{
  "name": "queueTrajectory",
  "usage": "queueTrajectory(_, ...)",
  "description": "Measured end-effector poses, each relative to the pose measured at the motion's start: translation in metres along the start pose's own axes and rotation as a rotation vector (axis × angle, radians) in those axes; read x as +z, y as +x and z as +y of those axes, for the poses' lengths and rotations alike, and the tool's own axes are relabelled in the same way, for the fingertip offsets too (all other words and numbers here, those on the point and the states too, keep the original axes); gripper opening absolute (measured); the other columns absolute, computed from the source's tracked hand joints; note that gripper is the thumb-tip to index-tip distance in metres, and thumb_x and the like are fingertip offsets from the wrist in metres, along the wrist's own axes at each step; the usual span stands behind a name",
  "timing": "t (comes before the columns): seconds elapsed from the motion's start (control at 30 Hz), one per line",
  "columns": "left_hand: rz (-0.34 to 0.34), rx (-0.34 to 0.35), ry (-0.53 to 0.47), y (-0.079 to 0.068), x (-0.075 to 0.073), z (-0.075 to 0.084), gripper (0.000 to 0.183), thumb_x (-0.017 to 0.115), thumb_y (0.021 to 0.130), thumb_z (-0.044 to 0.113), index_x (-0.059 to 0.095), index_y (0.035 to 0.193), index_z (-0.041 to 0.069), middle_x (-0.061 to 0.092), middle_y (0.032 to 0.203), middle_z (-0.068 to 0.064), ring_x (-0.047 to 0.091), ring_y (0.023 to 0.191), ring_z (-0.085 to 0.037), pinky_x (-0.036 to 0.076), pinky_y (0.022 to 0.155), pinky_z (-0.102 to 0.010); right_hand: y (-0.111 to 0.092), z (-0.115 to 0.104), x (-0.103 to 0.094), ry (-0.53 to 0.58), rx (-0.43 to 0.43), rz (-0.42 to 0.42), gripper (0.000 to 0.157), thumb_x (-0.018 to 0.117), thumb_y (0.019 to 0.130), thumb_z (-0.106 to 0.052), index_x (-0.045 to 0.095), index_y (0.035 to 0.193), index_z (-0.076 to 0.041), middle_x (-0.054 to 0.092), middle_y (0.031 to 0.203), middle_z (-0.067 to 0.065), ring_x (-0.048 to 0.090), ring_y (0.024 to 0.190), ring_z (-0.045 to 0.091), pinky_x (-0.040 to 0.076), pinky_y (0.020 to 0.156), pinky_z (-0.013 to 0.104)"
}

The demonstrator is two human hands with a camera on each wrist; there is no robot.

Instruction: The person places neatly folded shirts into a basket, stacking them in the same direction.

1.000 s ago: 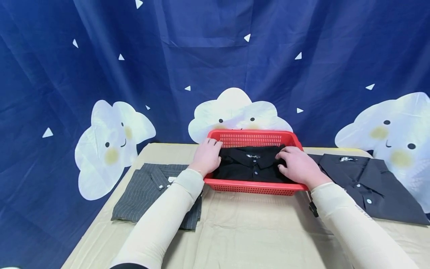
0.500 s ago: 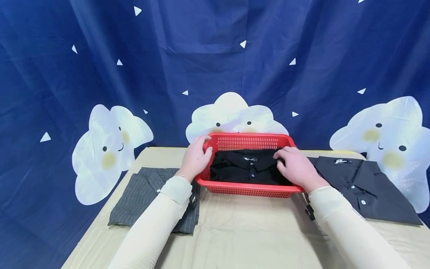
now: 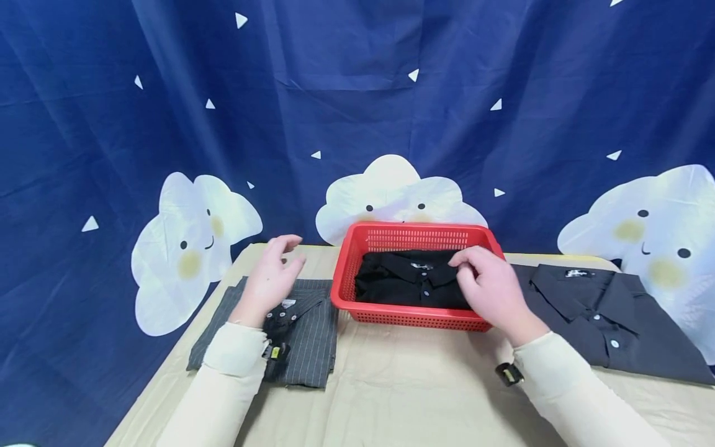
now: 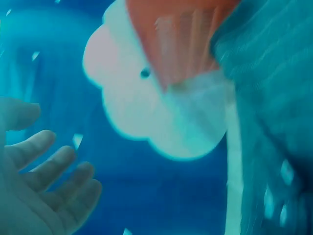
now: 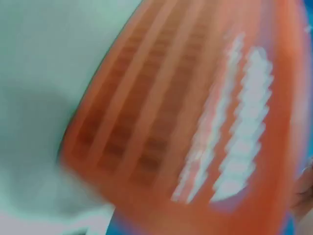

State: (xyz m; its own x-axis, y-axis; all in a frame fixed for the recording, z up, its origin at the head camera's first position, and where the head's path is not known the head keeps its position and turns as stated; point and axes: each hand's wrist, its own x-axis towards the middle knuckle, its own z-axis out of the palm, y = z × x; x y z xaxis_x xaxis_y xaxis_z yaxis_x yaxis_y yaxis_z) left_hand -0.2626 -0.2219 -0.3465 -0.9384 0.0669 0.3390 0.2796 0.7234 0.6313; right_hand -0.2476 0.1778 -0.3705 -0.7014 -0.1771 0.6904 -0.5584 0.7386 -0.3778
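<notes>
A folded black collared shirt (image 3: 391,279) lies inside a red plastic basket (image 3: 413,317) with slotted walls. My left hand (image 3: 268,279) hovers over a folded dark pinstriped shirt (image 3: 313,341) left of the basket. In the left wrist view its fingers (image 4: 54,169) are spread loosely with nothing in them. My right hand (image 3: 491,288) is over the basket's right end, fingers loosely bent, and it hides that corner and part of the black shirt. The basket's perforated side (image 5: 161,112) fills most of the right wrist view, blurred.
A folded dark grey shirt (image 3: 642,329) lies to the right of the basket. Brown paper-like sheeting covers the table (image 3: 402,391). Behind it hangs a blue curtain (image 3: 357,93) with white clouds. Small black devices sit at both wrists.
My left hand has left the basket's left end and moved left over the pinstriped shirt. The right hand has stayed at the basket's right end and drawn slightly back. The black shirt remains inside.
</notes>
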Motion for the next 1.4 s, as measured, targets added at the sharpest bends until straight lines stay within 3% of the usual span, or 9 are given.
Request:
queueTrajectory(0.1,-0.008,-0.018,0.048,-0.006,-0.015,-0.011,0.045,0.057,0.102,0.029,0.052,0.142,0.009,0.052,0.139,-0.014,0.049,0.13,-0.035,0.042,0.104,-0.055,-0.006,-0.034,0.004,0.211,0.105,-0.119,0.022,0.058,0.093,-0.002,0.072,0.099,-0.018,0.065,0.082,-0.005,0.053,0.065,0.012,0.046,0.062,0.031)
queueTrajectory(0.27,-0.038,-0.033,0.125,-0.017,-0.033,-0.035,0.052,0.055,0.103,0.033,0.049,0.146,0.003,0.05,0.143,-0.022,0.048,0.13,-0.04,0.038,0.106,-0.057,-0.018,-0.084,0.027,0.637,0.27,-0.477,0.014,0.064,0.099,-0.016,0.07,0.112,-0.016,0.067,0.088,0.002,0.06,0.065,0.018,0.053,0.061,0.032)
queueTrajectory(0.43,-0.069,-0.115,0.173,-0.027,-0.045,-0.058,0.057,0.052,0.103,0.032,0.043,0.148,-0.001,0.045,0.146,-0.029,0.045,0.132,-0.047,0.035,0.107,-0.061,-0.035,-0.125,0.075,0.94,0.397,-0.662,0.029,0.062,0.098,-0.009,0.065,0.127,-0.008,0.066,0.12,0.009,0.066,0.105,0.027,0.055,0.089,0.039)
queueTrajectory(0.67,-0.119,-0.229,0.197,-0.034,-0.065,-0.086,0.069,0.046,0.105,0.044,0.035,0.151,-0.007,0.038,0.15,-0.033,0.04,0.134,-0.051,0.033,0.108,-0.063,-0.05,-0.157,0.121,0.913,0.556,-0.604,0.049,0.061,0.095,-0.011,0.053,0.143,-0.001,0.053,0.145,0.018,0.046,0.136,0.035,0.037,0.111,0.051)
queueTrajectory(1.03,-0.296,-0.409,0.29,-0.049,-0.097,-0.129,0.083,0.037,0.106,0.053,0.035,0.141,-0.022,0.038,0.142,-0.044,0.04,0.129,-0.059,0.038,0.102,-0.065,-0.054,-0.167,0.15,1.025,0.727,-0.45,0.069,0.059,0.088,-0.005,0.035,0.151,0.008,0.032,0.157,0.027,0.031,0.144,0.043,0.029,0.114,0.055)
queueTrajectory(1.1,-0.311,-0.414,0.299,-0.049,-0.097,-0.132,0.078,0.038,0.106,0.05,0.042,0.136,-0.022,0.046,0.135,-0.043,0.047,0.122,-0.058,0.043,0.097,-0.063,-0.054,-0.166,0.153,1.041,0.75,-0.446,0.072,0.059,0.086,-0.005,0.032,0.152,0.009,0.031,0.157,0.028,0.031,0.143,0.045,0.03,0.114,0.055)
queueTrajectory(1.2,-0.321,-0.434,0.274,-0.051,-0.094,-0.138,0.068,0.042,0.105,0.048,0.056,0.12,-0.016,0.064,0.1,-0.031,0.062,0.094,-0.046,0.051,0.08,-0.051,-0.053,-0.166,0.155,1.074,0.78,-0.439,0.075,0.059,0.085,-0.004,0.029,0.153,0.011,0.028,0.157,0.032,0.03,0.143,0.045,0.034,0.112,0.056)
queueTrajectory(1.3,-0.325,-0.448,0.247,-0.053,-0.089,-0.143,0.058,0.045,0.103,0.049,0.062,0.1,-0.006,0.055,0.07,-0.01,0.058,0.072,-0.028,0.046,0.067,-0.039,-0.052,-0.165,0.158,1.114,0.813,-0.424,0.077,0.059,0.085,-0.004,0.026,0.153,0.011,0.026,0.157,0.033,0.04,0.136,0.041,0.04,0.107,0.051)
queueTrajectory(1.4,-0.33,-0.454,0.231,-0.055,-0.086,-0.148,0.054,0.046,0.103,0.05,0.064,0.096,0.0,0.051,0.069,-0.006,0.055,0.073,-0.024,0.042,0.067,-0.036,-0.052,-0.161,0.162,1.181,0.833,-0.406,0.078,0.058,0.086,-0.004,0.023,0.154,0.012,0.025,0.157,0.034,0.054,0.115,0.03,0.045,0.097,0.042)
